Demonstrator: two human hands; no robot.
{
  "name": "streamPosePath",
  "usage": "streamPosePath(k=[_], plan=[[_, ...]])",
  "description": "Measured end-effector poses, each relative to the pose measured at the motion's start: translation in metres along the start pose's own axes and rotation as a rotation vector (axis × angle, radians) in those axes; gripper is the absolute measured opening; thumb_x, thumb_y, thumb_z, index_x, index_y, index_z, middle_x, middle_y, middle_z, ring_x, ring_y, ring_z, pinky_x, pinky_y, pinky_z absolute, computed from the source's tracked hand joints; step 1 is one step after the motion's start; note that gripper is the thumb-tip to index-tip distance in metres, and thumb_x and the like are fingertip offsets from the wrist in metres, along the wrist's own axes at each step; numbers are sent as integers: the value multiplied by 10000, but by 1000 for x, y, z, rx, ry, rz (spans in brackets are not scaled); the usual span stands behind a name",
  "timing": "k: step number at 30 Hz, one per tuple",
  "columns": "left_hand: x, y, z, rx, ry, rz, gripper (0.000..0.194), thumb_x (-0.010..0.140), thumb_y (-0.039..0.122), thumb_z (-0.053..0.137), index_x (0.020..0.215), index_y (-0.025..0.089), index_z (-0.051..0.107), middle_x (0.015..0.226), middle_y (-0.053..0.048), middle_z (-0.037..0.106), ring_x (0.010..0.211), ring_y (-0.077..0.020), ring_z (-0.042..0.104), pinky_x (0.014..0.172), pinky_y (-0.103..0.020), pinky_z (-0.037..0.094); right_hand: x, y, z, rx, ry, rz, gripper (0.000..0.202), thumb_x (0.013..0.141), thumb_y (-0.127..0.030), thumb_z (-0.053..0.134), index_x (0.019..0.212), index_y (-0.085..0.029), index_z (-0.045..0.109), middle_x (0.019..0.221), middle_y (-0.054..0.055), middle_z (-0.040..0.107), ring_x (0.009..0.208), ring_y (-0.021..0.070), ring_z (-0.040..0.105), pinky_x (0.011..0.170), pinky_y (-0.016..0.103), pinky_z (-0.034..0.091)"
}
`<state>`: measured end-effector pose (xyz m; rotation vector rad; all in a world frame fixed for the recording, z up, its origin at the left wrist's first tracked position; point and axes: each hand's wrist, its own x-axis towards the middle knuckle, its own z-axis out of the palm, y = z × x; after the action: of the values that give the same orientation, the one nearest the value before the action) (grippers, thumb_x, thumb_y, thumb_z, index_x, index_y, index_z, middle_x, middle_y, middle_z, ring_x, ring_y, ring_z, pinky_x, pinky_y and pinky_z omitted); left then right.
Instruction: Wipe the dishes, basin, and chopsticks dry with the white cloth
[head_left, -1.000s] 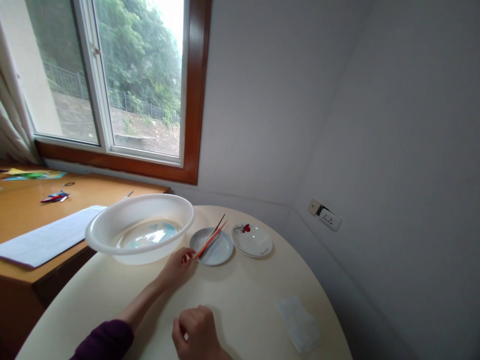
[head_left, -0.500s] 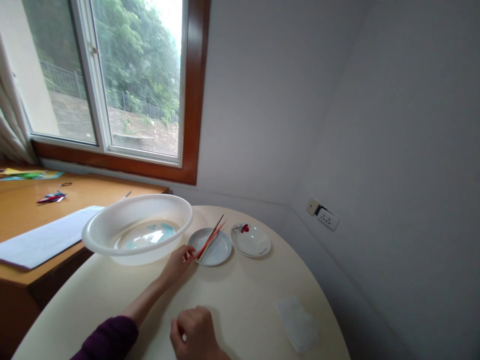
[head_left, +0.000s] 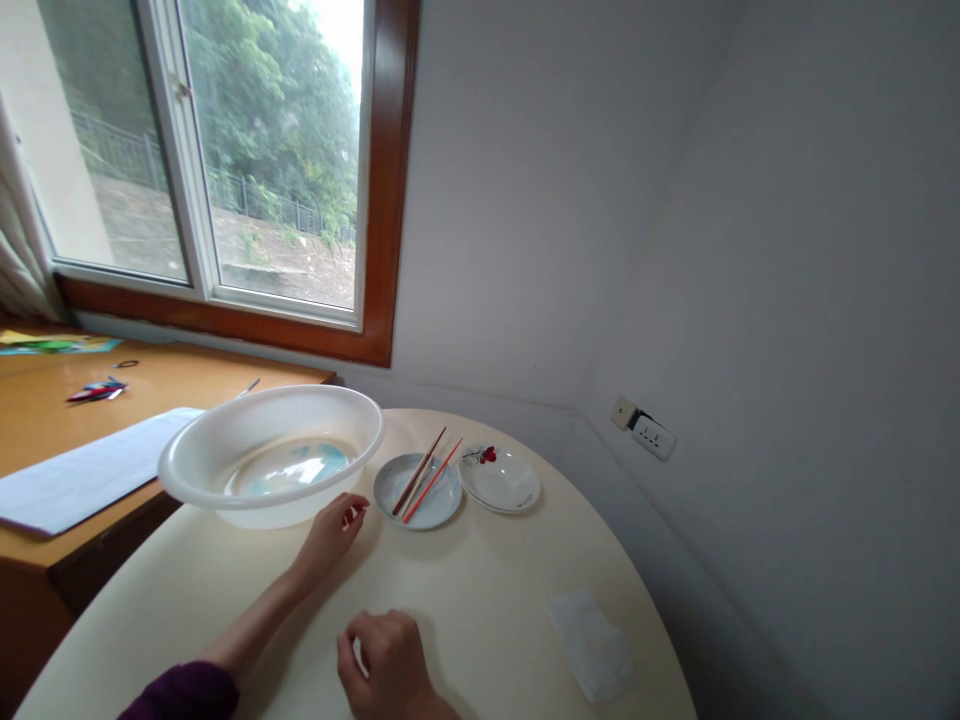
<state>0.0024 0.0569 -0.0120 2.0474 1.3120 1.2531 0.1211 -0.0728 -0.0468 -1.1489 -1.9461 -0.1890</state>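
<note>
My left hand [head_left: 334, 534] rests beside the small grey-white plate [head_left: 384, 503], to its left and apart from it. Its fingers are loosely bent with a gap between them, and nothing shows in them. Across that plate lie slender chopstick-like sticks: a dark red-brown one [head_left: 418, 472], a pale one [head_left: 420, 485] and an orange-red one [head_left: 433, 480]. At the near side of the round table [head_left: 480, 590], my right hand [head_left: 388, 660] is curled into a loose fist, touching none of the dishes. No object is visible in it.
A large translucent white basin [head_left: 217, 490] stands left of the plate. To its right are white flower-patterned dishes [head_left: 510, 490]. A thin translucent sheet [head_left: 591, 645] lies at the right. The wooden desk [head_left: 165, 375] bears white paper [head_left: 97, 470] and small coloured items [head_left: 99, 390].
My left hand has let go of the sticks and drawn back left from the plate. The orange-red stick now lies slanted beside the others. My right hand has hardly moved.
</note>
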Motion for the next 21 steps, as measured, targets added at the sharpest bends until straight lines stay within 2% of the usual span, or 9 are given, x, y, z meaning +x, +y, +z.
streamPosePath(k=[4,10,15,21], plan=[[-14,-6,-9,-15,4,-100,246,731,366,433,774,192,601,674,-22,629,551,-154,526,574,-299,449,1,-2,-4,11,-46,25,97,714,-132,427,722,-221,466,497,-60,503,439,118,484,524,254,269],[-32,-4,-12,-125,-37,-240,243,682,380,478,714,180,612,664,-34,671,646,-199,594,636,-316,459,0,-2,-6,52,-81,81,139,660,-111,433,723,-224,484,508,-60,496,468,119,479,531,247,271],[-36,-4,-11,-109,-103,-205,236,686,354,454,702,177,610,674,-38,667,656,-202,594,653,-324,456,0,-1,-6,69,-82,98,179,643,-104,430,748,-227,505,518,-58,509,485,124,495,536,242,280],[-37,-9,-10,-50,-167,-173,219,696,293,418,722,177,602,691,-36,651,668,-193,581,663,-315,448,2,-2,-11,73,-121,103,166,679,-111,429,766,-224,514,510,-58,500,488,124,500,536,238,290]])
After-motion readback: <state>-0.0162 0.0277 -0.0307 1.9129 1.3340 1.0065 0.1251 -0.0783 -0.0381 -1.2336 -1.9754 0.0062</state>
